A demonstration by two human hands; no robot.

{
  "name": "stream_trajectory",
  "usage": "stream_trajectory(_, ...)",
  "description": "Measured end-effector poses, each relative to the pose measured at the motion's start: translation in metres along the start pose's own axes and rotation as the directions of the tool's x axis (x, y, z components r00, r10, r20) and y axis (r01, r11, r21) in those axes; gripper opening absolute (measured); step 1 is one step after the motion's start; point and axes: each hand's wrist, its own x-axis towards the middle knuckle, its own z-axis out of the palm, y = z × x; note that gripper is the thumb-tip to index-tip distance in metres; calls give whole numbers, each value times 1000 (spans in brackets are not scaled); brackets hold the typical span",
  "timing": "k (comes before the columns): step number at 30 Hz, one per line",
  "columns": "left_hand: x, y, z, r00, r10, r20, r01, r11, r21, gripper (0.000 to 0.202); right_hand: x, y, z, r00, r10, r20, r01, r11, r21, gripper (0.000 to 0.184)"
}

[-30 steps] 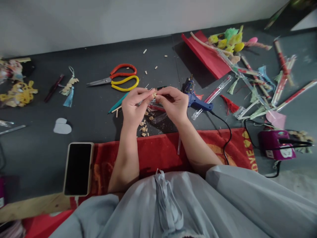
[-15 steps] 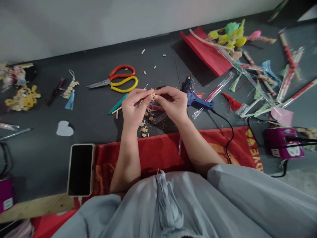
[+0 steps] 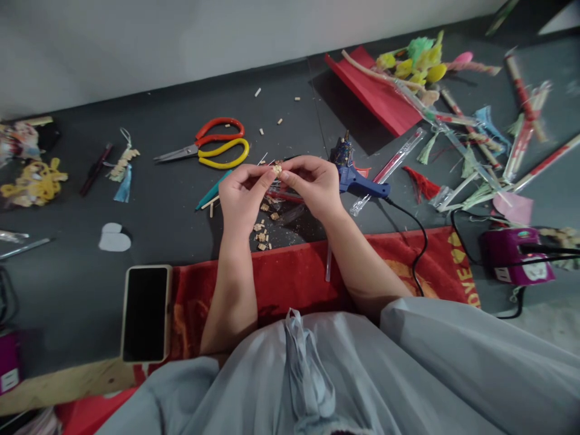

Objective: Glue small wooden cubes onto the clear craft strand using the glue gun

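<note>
A small pale wooden piece (image 3: 277, 170) is pinched between the fingertips of my left hand (image 3: 242, 196) and my right hand (image 3: 315, 184). Its exact shape is partly covered by the fingers. Beneath and between my hands lie small wood bits (image 3: 261, 237), crumbs and clear plastic packaging. A blue hot glue gun (image 3: 357, 179) rests just right of my right hand, nozzle pointing away from me. Scissors (image 3: 220, 145) with one red and one yellow handle lie beyond my left hand, and a teal pen-like tool (image 3: 212, 192) sits close beside it.
A red towel (image 3: 290, 275) runs along the table's front edge, with a phone (image 3: 145, 314) at its left. Farther right are a red paper tray (image 3: 376, 90), wrapped sticks (image 3: 528, 145) and a purple power block (image 3: 516, 257). A tasselled wooden charm (image 3: 123, 166) lies left.
Both hands keep their pinch on the wooden piece, with only a slight shift of the fingers. The whole view has moved a little, so the table things appear slightly farther left.
</note>
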Motion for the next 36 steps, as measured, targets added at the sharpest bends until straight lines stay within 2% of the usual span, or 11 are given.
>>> stream_trajectory(4,1,2,-1,990,134,32,-136,988,72,14,-1,0,1,997,-62,-45,61,998,-30,32)
stream_trajectory(9,1,4,-3,962,270,49,-274,940,202,11,-1,-4,0,985,-170,-32,164,976,-141,26)
stream_trajectory(15,1,-1,-5,949,310,64,-316,919,235,12,-2,-6,-1,978,-209,-25,199,959,-200,26)
stream_trajectory(24,0,2,-8,921,375,102,-388,898,207,12,-6,-9,1,951,-310,-22,294,922,-253,13)
stream_trajectory(32,0,4,-8,921,369,121,-389,876,284,10,-6,-9,1,954,-300,-9,286,918,-276,14)
stream_trajectory(36,1,4,-8,907,408,105,-421,863,280,11,-6,-9,2,942,-335,-21,320,915,-247,10)
